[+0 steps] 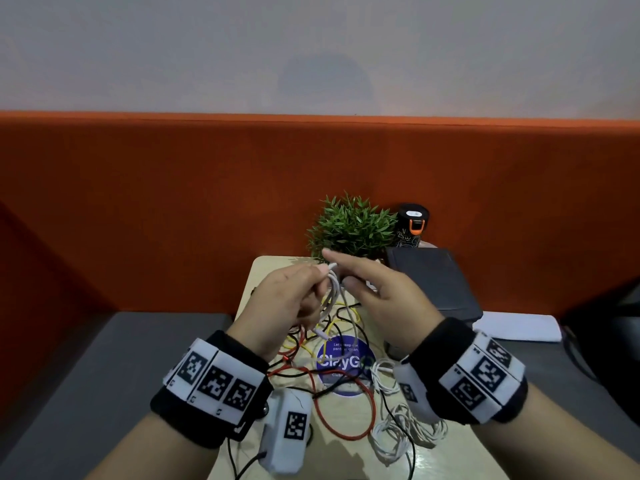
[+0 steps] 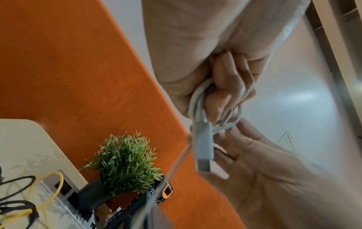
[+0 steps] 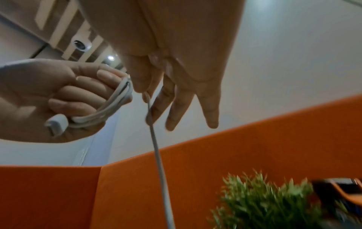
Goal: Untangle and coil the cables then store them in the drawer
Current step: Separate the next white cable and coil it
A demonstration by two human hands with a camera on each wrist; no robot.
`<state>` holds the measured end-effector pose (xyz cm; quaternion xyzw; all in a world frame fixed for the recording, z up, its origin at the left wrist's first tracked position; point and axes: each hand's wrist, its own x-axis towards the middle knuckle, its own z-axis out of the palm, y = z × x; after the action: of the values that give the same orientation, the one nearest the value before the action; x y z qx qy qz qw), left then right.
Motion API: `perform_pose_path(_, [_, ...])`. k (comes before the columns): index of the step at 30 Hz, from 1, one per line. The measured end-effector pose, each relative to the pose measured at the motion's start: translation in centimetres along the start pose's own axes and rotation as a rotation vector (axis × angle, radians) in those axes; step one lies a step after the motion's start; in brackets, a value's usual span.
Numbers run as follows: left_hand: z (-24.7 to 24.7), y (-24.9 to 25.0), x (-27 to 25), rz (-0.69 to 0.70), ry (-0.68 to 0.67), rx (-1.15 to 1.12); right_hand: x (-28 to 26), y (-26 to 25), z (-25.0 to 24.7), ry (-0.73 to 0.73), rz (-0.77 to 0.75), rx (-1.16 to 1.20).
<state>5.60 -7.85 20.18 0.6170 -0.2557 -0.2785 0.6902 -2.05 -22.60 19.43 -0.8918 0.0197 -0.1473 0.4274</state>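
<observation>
**Q.** Why is the left hand [image 1: 289, 299] raised above the table [image 1: 263, 271] and not resting on it?

**A.** Its fingers are curled round several loops of the white cable [image 1: 330, 292], with the USB plug [image 2: 202, 148] sticking out past the fist. Held in the air, the finished loops stay clear of the loose cables below, so, as I judge it, they cannot snag again.

**Q.** And the right hand [image 1: 377, 292]?

**A.** It sits just beside the left. The thumb and forefinger pinch the free run of the same cable, while the other fingers [image 3: 207, 108] are straight and spread. The right wrist view shows this strand dropping from the pinch towards the table. The pinch seems to steer the slack for the next turn.

**Q.** Where do the remaining cables lie?

**A.** On the tabletop beneath the hands: the red cable [image 1: 370, 410], yellow cable [image 1: 304, 348] and black cable [image 1: 349, 325] cross one another near a blue round sticker [image 1: 343, 362], and a bunch of thin white cable [image 1: 405, 431] lies nearer the person, under the right wrist.

**Q.** Is the drawer in view?

**A.** I cannot tell. A dark box [image 1: 433, 282] stands by the potted plant [image 1: 351, 226] and a black bottle [image 1: 412, 225], but nothing shows whether it is the drawer. Storing looks some way off.
</observation>
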Motion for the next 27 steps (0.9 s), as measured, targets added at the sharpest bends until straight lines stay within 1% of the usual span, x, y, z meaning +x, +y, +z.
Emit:
perform_pose_path(3, [-0.1,0.1,0.0,0.023,-0.049,-0.068,0.0,0.8,1.0,0.077,0.062,0.245])
perform_pose_path(5, [0.0,0.1,0.0,0.043,-0.112,-0.171,0.0,1.2,1.6,0.067,0.102,0.406])
perform_pose_path(7, [0.3,0.3,0.0,0.075,-0.137,-0.272,-0.3,1.8,2.2,0.013,0.158,0.543])
perform_pose_path(10, [0.6,0.8,0.3,0.127,-0.136,-0.351,-1.1,2.6,3.2,-0.063,0.262,0.593])
perform_pose_path(13, [0.6,0.8,0.6,0.168,-0.117,-0.355,-1.9,2.6,4.3,-0.121,0.319,0.603])
perform_pose_path(15, [0.6,0.5,0.7,0.195,-0.087,-0.269,-2.3,2.2,4.6,-0.157,0.317,0.574])
perform_pose_path(18, [0.4,-0.2,0.9,0.28,-0.015,0.017,-2.6,1.2,4.2,-0.181,0.283,0.453])
perform_pose_path(21, [-0.1,-1.2,1.1,0.33,0.025,0.326,-2.6,0.3,3.0,-0.146,0.234,0.194])
perform_pose_path(24, [-0.9,-1.8,1.2,0.291,0.026,0.562,-2.7,-0.2,1.3,-0.066,0.186,0.011])
perform_pose_path(27, [-1.3,-1.9,1.1,0.193,-0.065,0.715,-2.5,-0.6,-0.7,0.002,0.1,-0.106])
